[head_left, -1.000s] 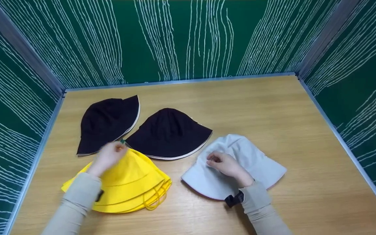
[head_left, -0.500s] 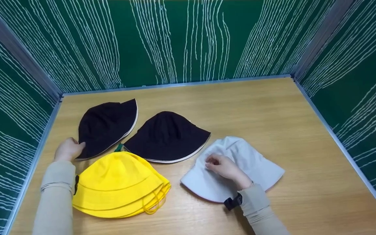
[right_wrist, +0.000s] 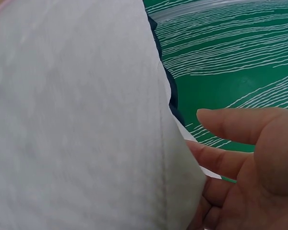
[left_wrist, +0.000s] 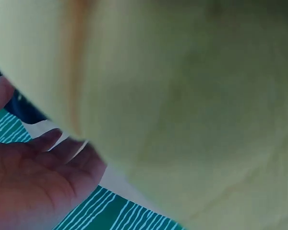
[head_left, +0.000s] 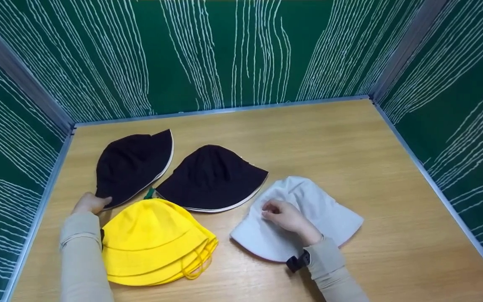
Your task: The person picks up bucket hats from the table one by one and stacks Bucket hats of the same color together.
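Note:
In the head view, my left hand [head_left: 89,204] is at the lower left brim of a black bucket hat [head_left: 130,167], thumb on top of the brim and the other fingers out of sight beneath. The left wrist view shows that palm [left_wrist: 33,187] beside a blurred yellow surface. My right hand [head_left: 285,216] hovers at the crown of a pale grey bucket hat [head_left: 329,214], fingers loosely bent with nothing between them. In the right wrist view, its thumb [right_wrist: 235,122] is apart from the fingers, which lie partly behind the pale cloth [right_wrist: 86,120].
A stack of yellow bucket hats [head_left: 153,235] with a thin cord lies at front left, beside my left forearm. A second black bucket hat [head_left: 212,180] lies in the middle, a green bit [head_left: 149,193] near its brim. Green panels [head_left: 258,50] with white lines enclose the wooden table [head_left: 392,251].
My left hand has left the yellow hats and moved left to the black hat's brim. That brim corner has since shifted slightly right. My right hand has stayed over the grey hat.

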Demonstrator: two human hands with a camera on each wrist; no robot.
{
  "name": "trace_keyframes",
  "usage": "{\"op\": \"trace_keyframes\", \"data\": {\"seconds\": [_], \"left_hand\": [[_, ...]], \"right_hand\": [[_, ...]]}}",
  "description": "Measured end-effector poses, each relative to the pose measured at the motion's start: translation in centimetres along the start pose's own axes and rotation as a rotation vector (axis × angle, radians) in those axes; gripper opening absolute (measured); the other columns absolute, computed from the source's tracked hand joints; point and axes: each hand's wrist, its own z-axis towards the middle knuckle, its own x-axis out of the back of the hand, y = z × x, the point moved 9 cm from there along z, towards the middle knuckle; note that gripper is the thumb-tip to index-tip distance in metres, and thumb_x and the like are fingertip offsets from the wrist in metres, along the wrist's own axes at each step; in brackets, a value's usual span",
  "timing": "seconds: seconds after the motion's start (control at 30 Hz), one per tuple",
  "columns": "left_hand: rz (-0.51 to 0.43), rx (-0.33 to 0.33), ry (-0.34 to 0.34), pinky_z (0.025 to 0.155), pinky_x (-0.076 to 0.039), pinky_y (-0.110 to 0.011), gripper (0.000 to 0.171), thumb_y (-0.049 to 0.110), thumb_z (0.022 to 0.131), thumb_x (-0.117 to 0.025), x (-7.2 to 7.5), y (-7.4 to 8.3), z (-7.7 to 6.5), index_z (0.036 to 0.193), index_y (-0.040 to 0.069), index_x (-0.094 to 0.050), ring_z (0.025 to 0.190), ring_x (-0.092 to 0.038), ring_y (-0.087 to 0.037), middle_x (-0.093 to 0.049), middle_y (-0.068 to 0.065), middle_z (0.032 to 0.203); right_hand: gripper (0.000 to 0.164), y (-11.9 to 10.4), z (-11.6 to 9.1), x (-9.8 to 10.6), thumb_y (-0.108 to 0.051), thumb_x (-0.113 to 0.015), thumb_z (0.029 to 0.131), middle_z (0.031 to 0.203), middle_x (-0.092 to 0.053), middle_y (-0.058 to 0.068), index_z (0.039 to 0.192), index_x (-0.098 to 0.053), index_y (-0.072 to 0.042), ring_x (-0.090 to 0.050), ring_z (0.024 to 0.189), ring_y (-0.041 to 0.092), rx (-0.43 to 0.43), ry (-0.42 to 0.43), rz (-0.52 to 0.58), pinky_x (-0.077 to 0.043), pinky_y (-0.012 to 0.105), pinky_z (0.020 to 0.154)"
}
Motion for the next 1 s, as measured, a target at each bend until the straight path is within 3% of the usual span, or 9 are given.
{"op": "trace_keyframes", "data": {"seconds": [0.17,0.27,0.43,0.5,0.7,0.8,0.87,1.0], "left_hand": [[0.012,-0.053,0.037,0.111,-0.023,-0.055,0.082,0.030,0.095,-0.048,0.0,0.6,0.1,0.138,-0.023,-0.003,0.132,-0.021,-0.054,-0.017,-0.045,0.140],[-0.012,-0.066,0.038,0.109,-0.027,-0.054,0.086,0.028,0.095,-0.049,-0.2,0.8,0.0,0.135,-0.024,0.007,0.130,-0.026,-0.055,-0.022,-0.047,0.137],[-0.038,-0.029,0.035,0.106,-0.031,-0.053,0.093,0.023,0.095,-0.050,-0.5,0.3,-0.1,0.133,-0.019,0.024,0.126,-0.032,-0.054,-0.027,-0.048,0.134],[-0.016,-0.026,0.041,0.108,-0.029,-0.053,0.092,0.023,0.094,-0.050,-0.6,0.2,-0.2,0.133,-0.021,0.021,0.128,-0.029,-0.054,-0.024,-0.048,0.136],[0.067,-0.068,0.051,0.107,-0.031,-0.054,0.067,0.023,0.096,-0.049,-0.6,0.4,-0.5,0.134,-0.025,-0.022,0.128,-0.030,-0.053,-0.028,-0.043,0.137],[0.058,-0.093,0.064,0.107,-0.030,-0.055,0.064,0.021,0.097,-0.045,-0.3,0.5,-0.5,0.135,-0.025,-0.020,0.128,-0.029,-0.054,-0.027,-0.043,0.137],[0.038,-0.112,0.101,0.107,-0.029,-0.055,0.063,0.021,0.098,-0.041,0.2,0.7,-0.4,0.136,-0.025,-0.018,0.128,-0.029,-0.055,-0.027,-0.044,0.137],[-0.071,-0.152,0.260,0.108,-0.028,-0.054,0.061,0.022,0.097,-0.037,2.0,1.4,-0.5,0.136,-0.023,-0.021,0.128,-0.030,-0.053,-0.029,-0.043,0.137]], "right_hand": [[0.014,0.0,-0.1,0.0,-0.015,-0.061,0.089,0.082,-0.059,0.000,0.098,-0.065,-0.005,-0.050,0.077,0.012,0.016,0.008,-0.014,-0.042,0.025,0.070],[0.013,0.1,-0.1,0.0,-0.015,-0.061,0.089,0.080,-0.056,-0.002,0.097,-0.065,-0.005,-0.048,0.075,0.011,0.030,0.011,-0.021,-0.040,0.024,0.068],[0.013,0.0,0.0,-0.2,-0.016,-0.061,0.090,0.080,-0.056,-0.002,0.097,-0.065,-0.005,-0.048,0.075,0.012,0.042,0.006,-0.010,-0.040,0.024,0.068],[0.013,0.1,0.0,-0.3,-0.015,-0.061,0.090,0.080,-0.056,-0.001,0.096,-0.065,-0.004,-0.048,0.075,0.012,0.044,0.005,-0.003,-0.040,0.024,0.068],[0.015,0.1,0.0,-0.4,-0.016,-0.062,0.090,0.081,-0.057,0.000,0.098,-0.065,-0.004,-0.049,0.077,0.012,0.038,0.002,0.000,-0.042,0.024,0.069],[0.015,0.0,0.0,-0.3,-0.016,-0.063,0.090,0.082,-0.058,0.001,0.098,-0.065,-0.004,-0.049,0.077,0.013,0.038,0.008,-0.001,-0.042,0.025,0.070],[0.015,0.0,0.0,-0.3,-0.017,-0.063,0.089,0.083,-0.058,0.002,0.098,-0.065,-0.004,-0.050,0.078,0.013,0.038,0.012,-0.002,-0.043,0.026,0.071],[0.015,0.1,0.0,-0.2,-0.016,-0.063,0.089,0.082,-0.058,0.002,0.098,-0.065,-0.004,-0.050,0.078,0.013,0.040,0.014,0.001,-0.043,0.027,0.072]]}}
